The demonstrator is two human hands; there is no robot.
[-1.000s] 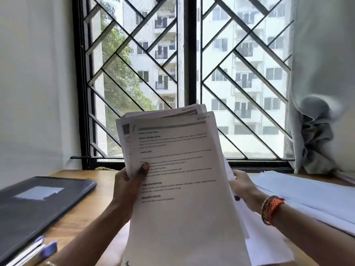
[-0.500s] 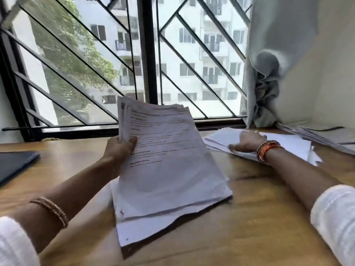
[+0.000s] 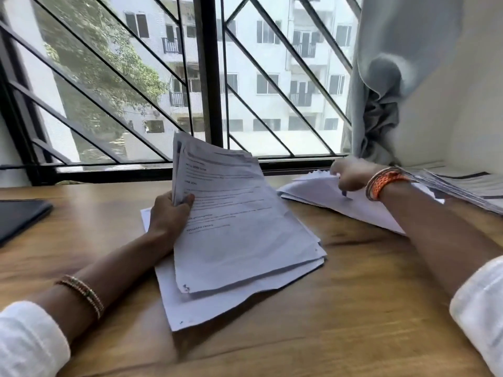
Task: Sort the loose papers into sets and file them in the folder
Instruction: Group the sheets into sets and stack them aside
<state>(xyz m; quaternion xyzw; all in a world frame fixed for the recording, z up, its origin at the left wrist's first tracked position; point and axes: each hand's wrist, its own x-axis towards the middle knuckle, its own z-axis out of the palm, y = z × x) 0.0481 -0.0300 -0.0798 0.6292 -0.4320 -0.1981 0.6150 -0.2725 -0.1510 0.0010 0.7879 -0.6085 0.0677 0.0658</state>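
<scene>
The left hand [image 3: 170, 213] now pinches the sheaf [image 3: 239, 227] lowered onto the bench [image 3: 353, 308], while the right hand [image 3: 349, 174], having let go, curls its fingers into the far-right pile [image 3: 321, 191], likely sorting.

Papers [image 3: 245, 227]: white, grey-black printed lines, dark header bar on the top sheet. Second pile [image 3: 326, 194] by the right hand [image 3: 351, 175]: plain white. Far-right stack [image 3: 468, 186]: white with black bars. Bench [image 3: 353, 308]: warm brown woodgrain. Folder [image 3: 19, 216]: dark navy/black. Window grille [image 3: 206, 77]: black, diagonal bars. Curtain [image 3: 381, 77]: pale grey-blue. Right wristband [image 3: 381, 183]: orange. Left bangles [image 3: 81, 292]: gold, with red and green. Sleeves [image 3: 30, 341]: white.
</scene>
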